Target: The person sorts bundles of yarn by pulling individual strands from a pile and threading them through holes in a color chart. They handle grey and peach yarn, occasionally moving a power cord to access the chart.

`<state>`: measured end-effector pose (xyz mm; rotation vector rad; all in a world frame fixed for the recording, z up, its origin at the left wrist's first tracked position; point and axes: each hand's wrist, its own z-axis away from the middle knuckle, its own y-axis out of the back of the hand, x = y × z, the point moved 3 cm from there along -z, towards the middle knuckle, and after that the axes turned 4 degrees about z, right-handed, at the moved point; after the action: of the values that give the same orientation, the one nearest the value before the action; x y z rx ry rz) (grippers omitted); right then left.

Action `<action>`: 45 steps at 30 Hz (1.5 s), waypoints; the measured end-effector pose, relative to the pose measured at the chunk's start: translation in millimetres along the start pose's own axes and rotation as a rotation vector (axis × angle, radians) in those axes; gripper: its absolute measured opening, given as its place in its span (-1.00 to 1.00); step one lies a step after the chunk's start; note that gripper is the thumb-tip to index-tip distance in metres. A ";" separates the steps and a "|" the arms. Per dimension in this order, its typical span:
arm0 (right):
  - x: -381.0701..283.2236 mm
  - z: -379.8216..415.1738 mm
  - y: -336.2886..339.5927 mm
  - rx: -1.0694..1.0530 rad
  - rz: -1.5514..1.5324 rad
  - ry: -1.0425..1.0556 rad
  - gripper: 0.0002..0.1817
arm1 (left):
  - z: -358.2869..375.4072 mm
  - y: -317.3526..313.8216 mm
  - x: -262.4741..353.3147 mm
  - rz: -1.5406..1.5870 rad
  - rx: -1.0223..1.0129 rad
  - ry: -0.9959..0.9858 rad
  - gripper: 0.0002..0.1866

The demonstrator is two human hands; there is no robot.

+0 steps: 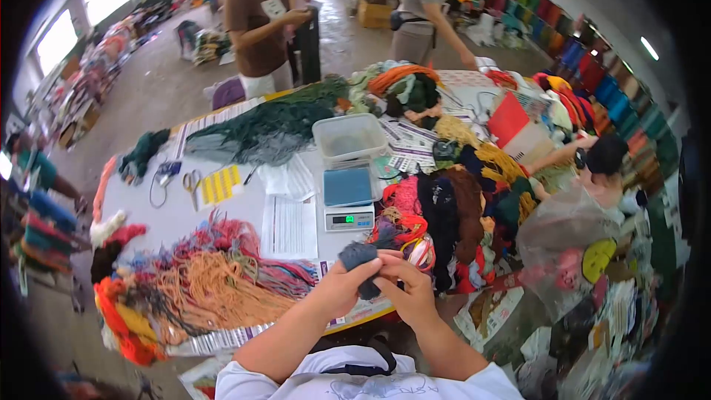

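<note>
A small bundle of dark grey yarn (358,254) is held up in front of my body at the table's near edge. My left hand (346,283) is closed around it, thumb pressed on top. The fingers of my right hand (406,289) are pinched together at the bundle's right side. Just beyond my hands stands a digital scale (349,218) with a lit green display and a blue-grey plate. Right of the scale lie pink and red yarn (404,196) and black yarn (438,215).
A clear plastic tub (349,137) sits behind the scale. Printed sheets (289,228), yellow labels (220,184) and scissors (192,187) lie left. Peach yarn (222,281) spreads at the near left. Two people stand across the table; another person's arm (557,157) reaches in from the right.
</note>
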<state>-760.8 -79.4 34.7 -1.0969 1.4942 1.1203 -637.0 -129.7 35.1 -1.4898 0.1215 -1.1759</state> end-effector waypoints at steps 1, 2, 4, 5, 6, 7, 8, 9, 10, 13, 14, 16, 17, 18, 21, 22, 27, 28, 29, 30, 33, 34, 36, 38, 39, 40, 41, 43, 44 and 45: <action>-8.2 -4.7 -10.3 -0.018 0.047 0.050 -0.87 | 5.4 2.2 9.9 0.003 0.011 0.012 -0.71; -14.5 -6.3 -18.8 -0.032 0.097 0.097 -0.87 | 9.9 3.7 17.7 -0.008 -0.022 0.043 -0.71; -19.3 -8.1 -25.8 0.016 0.091 0.074 -0.87 | 13.5 5.2 36.2 -0.091 -0.093 -0.076 -0.74; -17.9 -9.4 -27.6 0.004 0.043 0.055 -0.88 | 15.5 7.0 41.6 -0.072 -0.089 -0.068 -0.77; -15.0 -9.9 -30.5 -0.017 -0.010 0.030 -0.89 | 15.1 7.9 45.8 -0.075 -0.103 -0.051 -0.77; -15.4 -12.2 -33.3 -0.021 -0.096 0.017 -0.92 | 14.8 8.4 50.3 -0.098 -0.088 -0.058 -0.77; -18.2 -12.7 -32.8 -0.014 -0.098 0.000 -0.92 | 15.0 6.9 53.5 -0.117 -0.065 -0.063 -0.78; -20.7 -13.2 -32.0 -0.027 -0.186 -0.092 -0.92 | 14.7 3.1 54.2 -0.145 -0.012 -0.082 -0.78; -22.6 -11.6 -32.8 -0.047 -0.281 -0.203 -0.92 | 11.0 10.9 49.5 -0.121 0.010 -0.038 -0.76; -25.1 -21.7 -26.1 -0.075 -0.323 -0.228 -0.89 | 4.1 12.2 49.2 -0.068 -0.030 -0.025 -0.71; -23.3 -24.3 -22.0 -0.100 -0.326 -0.219 -0.88 | 1.5 10.0 51.0 -0.062 -0.018 -0.034 -0.69; -17.1 -31.4 -14.1 -0.141 -0.384 -0.229 -0.88 | -3.0 8.3 51.3 -0.030 -0.001 -0.064 -0.62; -18.4 -32.3 -11.7 -0.160 -0.418 -0.237 -0.87 | -3.9 4.6 51.3 -0.032 0.023 -0.061 -0.62; -17.5 -33.3 -8.7 -0.175 -0.452 -0.243 -0.87 | -5.6 -1.5 51.7 -0.029 0.025 -0.062 -0.61; -9.4 -36.1 2.5 -0.183 -0.455 -0.266 -0.86 | -16.1 -4.8 46.1 -0.046 0.032 -0.075 -0.58; -8.9 -36.4 5.4 -0.186 -0.465 -0.276 -0.87 | -18.9 -5.5 43.7 -0.065 0.027 -0.096 -0.55; -8.6 -39.1 17.0 -0.212 -0.449 -0.283 -0.88 | -27.7 -10.1 35.0 -0.073 0.087 -0.118 -0.56; -8.4 -39.9 19.1 -0.221 -0.457 -0.287 -0.88 | -28.7 -11.9 34.3 -0.077 0.096 -0.130 -0.56; -7.7 -40.4 21.0 -0.230 -0.464 -0.291 -0.89 | -29.6 -13.0 33.3 -0.081 0.107 -0.141 -0.56; -5.9 -41.1 22.5 -0.234 -0.465 -0.292 -0.89 | -30.7 -13.4 32.1 -0.080 0.110 -0.143 -0.56; -3.9 -42.8 27.0 -0.262 -0.474 -0.229 -0.89 | -32.6 -15.4 29.3 -0.054 0.075 -0.153 -0.56; -4.8 -43.0 28.5 -0.276 -0.492 -0.236 -0.89 | -32.9 -16.5 28.8 -0.055 0.064 -0.156 -0.56; -4.4 -43.0 31.5 -0.295 -0.513 -0.245 -0.88 | -33.7 -17.7 26.7 -0.056 0.058 -0.160 -0.56; -2.5 -42.9 34.7 -0.304 -0.563 -0.273 -0.86 | -34.8 -19.2 24.2 -0.065 0.052 -0.159 -0.56; -2.0 -43.0 36.9 -0.306 -0.566 -0.274 -0.86 | -35.4 -20.1 23.2 -0.066 0.056 -0.159 -0.56; -1.4 -42.8 38.9 -0.320 -0.565 -0.281 -0.85 | -35.6 -21.3 22.4 -0.077 0.066 -0.163 -0.56; -1.1 -42.3 40.8 -0.334 -0.564 -0.288 -0.84 | -35.7 -22.4 21.7 -0.089 0.075 -0.168 -0.56; -2.2 -41.9 44.2 -0.343 -0.570 -0.284 -0.84 | -35.5 -24.8 21.3 -0.105 0.075 -0.169 -0.55; -2.9 -42.0 45.6 -0.350 -0.571 -0.279 -0.83 | -35.5 -25.8 21.0 -0.119 0.071 -0.170 -0.55; -3.4 -41.9 47.0 -0.354 -0.575 -0.280 -0.83 | -35.8 -26.0 19.9 -0.121 0.076 -0.172 -0.55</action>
<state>-812.9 -111.3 50.4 -1.4256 0.7041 1.0829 -665.9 -158.9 60.8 -1.5410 -0.1307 -1.1301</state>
